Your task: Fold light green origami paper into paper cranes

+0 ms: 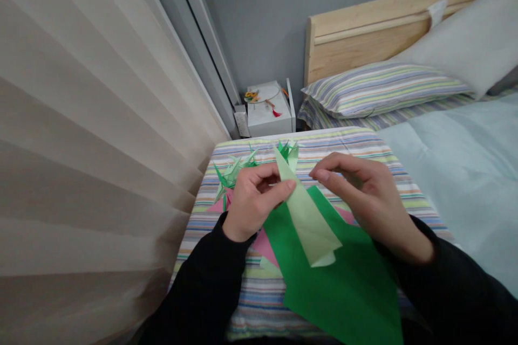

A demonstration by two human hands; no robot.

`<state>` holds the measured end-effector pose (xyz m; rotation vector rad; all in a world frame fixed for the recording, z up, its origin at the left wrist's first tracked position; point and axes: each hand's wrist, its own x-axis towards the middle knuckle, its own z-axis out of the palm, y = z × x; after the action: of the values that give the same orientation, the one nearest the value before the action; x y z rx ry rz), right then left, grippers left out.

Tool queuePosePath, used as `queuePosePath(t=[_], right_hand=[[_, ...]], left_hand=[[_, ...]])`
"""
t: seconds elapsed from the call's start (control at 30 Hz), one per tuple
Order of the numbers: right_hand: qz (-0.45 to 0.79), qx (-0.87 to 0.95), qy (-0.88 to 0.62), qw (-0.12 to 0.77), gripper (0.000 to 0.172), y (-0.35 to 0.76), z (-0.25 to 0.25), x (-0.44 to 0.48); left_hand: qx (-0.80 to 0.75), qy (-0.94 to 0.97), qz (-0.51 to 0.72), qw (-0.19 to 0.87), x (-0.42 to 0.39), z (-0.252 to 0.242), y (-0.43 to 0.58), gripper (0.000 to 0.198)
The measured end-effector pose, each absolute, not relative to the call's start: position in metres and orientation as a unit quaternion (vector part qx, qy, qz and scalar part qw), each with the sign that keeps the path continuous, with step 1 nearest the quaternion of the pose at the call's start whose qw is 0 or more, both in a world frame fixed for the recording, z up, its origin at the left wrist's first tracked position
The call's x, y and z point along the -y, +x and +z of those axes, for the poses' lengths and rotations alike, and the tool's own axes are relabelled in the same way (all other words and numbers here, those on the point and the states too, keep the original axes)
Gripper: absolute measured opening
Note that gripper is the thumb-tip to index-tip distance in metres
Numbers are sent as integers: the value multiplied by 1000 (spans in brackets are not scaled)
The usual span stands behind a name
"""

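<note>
My left hand [253, 202] is closed in a pinch on a long, narrow, folded piece of light green paper [309, 221], thumb and fingers gripping it near its upper end. My right hand [366, 199] is just right of the paper's tip, fingers curled and touching its edge. The folded piece lies over a sheet of dark green paper [343, 280]. Pink paper [265, 245] shows beneath, by my left wrist. Several folded green paper figures [234, 172] lie behind my left hand, and more folded figures [289, 151] sit beyond the paper's tip.
Everything rests on a striped cushion [251, 291] on a bed. A pleated beige curtain [81, 145] hangs on the left. Behind are a white bedside box [267, 116] with small items, a striped pillow [380, 89], a grey pillow [465, 51], a wooden headboard [356, 38] and a pale blue blanket [465, 172].
</note>
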<state>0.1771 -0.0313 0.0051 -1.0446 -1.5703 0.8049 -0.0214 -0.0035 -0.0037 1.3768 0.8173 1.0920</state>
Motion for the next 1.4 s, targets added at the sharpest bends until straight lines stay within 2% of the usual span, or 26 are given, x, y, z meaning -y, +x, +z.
queuePosePath(t=[0.17, 0.33, 0.57, 0.8, 1.4], right_hand=[[385, 688, -391, 476, 16, 172, 3, 32], [370, 692, -409, 465, 15, 172, 2, 32], [307, 685, -438, 495, 16, 172, 0, 31], [350, 674, -435, 484, 18, 170, 2, 33], [344, 615, -441, 556, 18, 171, -4, 32]], left_hand=[[-331, 587, 452, 585, 5, 3, -17, 17], [-370, 572, 459, 571, 5, 6, -14, 23], [-374, 570, 424, 597, 3, 2, -17, 22], [-353, 613, 405, 579, 4, 5, -18, 25], [-358, 631, 389, 568, 2, 3, -18, 21]])
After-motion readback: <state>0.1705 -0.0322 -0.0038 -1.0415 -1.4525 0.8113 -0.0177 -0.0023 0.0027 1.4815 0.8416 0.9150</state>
